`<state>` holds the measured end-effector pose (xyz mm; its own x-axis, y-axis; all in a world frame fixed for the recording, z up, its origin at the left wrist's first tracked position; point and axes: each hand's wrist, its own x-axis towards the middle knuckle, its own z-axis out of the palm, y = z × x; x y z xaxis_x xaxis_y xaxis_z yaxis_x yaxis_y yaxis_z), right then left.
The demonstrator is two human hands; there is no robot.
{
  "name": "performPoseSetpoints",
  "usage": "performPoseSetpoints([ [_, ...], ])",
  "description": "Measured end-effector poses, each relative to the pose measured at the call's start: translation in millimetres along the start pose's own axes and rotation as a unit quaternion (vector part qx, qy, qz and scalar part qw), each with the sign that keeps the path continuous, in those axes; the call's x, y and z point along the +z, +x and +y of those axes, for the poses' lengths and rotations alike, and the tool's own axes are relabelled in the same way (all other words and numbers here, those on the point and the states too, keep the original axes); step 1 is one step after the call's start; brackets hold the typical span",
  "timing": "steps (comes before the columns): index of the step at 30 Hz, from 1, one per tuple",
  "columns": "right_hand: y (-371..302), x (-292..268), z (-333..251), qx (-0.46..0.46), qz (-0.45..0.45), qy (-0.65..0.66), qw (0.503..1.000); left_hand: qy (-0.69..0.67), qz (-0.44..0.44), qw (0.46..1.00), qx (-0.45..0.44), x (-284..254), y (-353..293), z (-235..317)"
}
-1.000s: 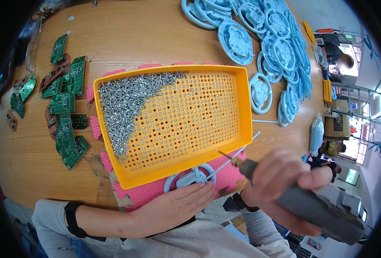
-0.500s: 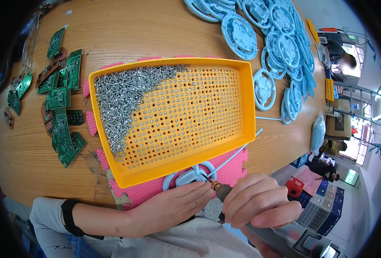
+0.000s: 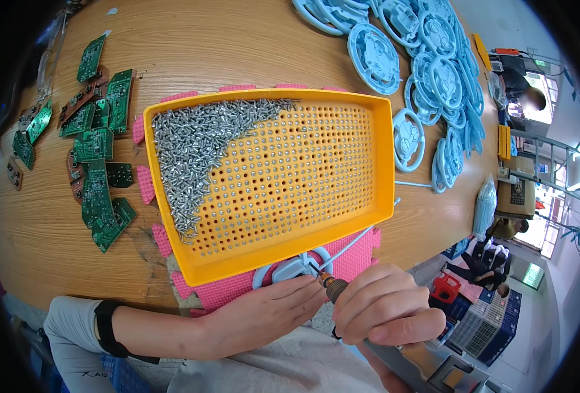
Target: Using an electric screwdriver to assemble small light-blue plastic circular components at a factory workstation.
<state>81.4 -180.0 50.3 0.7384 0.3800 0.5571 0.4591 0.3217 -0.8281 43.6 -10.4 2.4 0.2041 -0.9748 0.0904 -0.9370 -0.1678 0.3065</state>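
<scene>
My right hand [image 3: 388, 306] is wrapped round an electric screwdriver [image 3: 335, 287] with a brass-coloured nose. Its thin bit reaches down to a light blue plastic ring-shaped part [image 3: 295, 267], close to the near edge of the yellow tray. My left hand [image 3: 270, 314] holds that part from the near side, fingers together, covering much of it. A thin light blue rod [image 3: 355, 242] runs from the part toward the right. The yellow tray [image 3: 287, 261] has a perforated bed with screws standing in many holes. Loose silver screws [image 3: 185, 154] are heaped at its left side.
Green circuit boards [image 3: 95, 196] lie scattered on the wooden table at the left. Many light blue plastic rings [image 3: 375, 59] are piled at the far right. A pink foam mat [image 3: 346, 265] lies beneath the tray. Other people sit in the background right, beyond the table edge.
The view has shifted slightly, so the tray and boards appear a little further right. My right hand and the screwdriver have moved slightly left; both hands keep their holds.
</scene>
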Motion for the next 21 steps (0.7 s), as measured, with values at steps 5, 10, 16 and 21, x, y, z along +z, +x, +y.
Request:
performPoseSetpoints([
  [5,11,-8,3,0.034,-0.048,0.042,0.997,-0.007,0.014,1.000,-0.002,2,-1,-1],
  [10,23,-19,-3,0.029,-0.122,0.099,0.987,0.021,0.003,1.000,0.005,4,-1,2],
  [16,32,-28,-19,-0.048,-0.016,0.019,0.999,0.041,0.022,0.999,-0.007,3,1,1],
  [21,31,-38,1,-0.016,-0.009,-0.095,0.995,0.042,0.029,0.999,-0.010,4,0,-1],
])
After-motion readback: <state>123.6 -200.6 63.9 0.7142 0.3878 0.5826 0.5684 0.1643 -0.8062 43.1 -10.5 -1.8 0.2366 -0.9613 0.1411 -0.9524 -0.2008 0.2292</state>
